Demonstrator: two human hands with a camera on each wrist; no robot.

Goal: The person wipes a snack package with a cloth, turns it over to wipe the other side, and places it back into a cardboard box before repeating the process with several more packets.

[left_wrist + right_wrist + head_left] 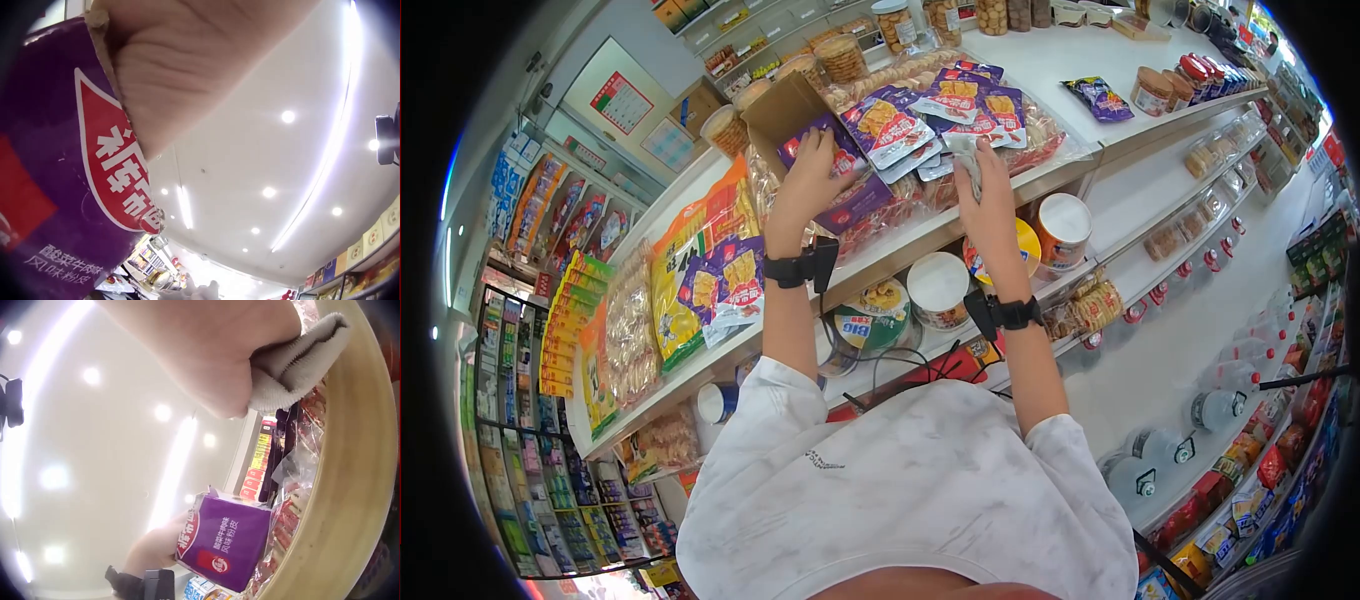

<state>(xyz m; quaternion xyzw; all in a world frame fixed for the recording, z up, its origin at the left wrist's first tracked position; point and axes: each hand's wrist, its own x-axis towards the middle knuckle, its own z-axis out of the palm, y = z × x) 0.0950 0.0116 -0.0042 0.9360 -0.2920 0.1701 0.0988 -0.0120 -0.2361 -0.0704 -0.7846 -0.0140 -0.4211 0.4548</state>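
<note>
The right hand gripped a folded, ribbed grey cloth beside the wood-coloured edge of the tabletop; a purple carton with white lettering sat next to clear-wrapped snacks, a forearm with a black wrist strap near it, ceiling lights bright

Snack shop, display shelves, heaped snack packets, biscuit jars, probably bottled drinks

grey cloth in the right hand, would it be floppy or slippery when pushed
The grey cloth would probably bend and flop, as it lies folded in the right hand. Its ribbed, textured surface suggests some grip, so it may not slide easily.
</note>
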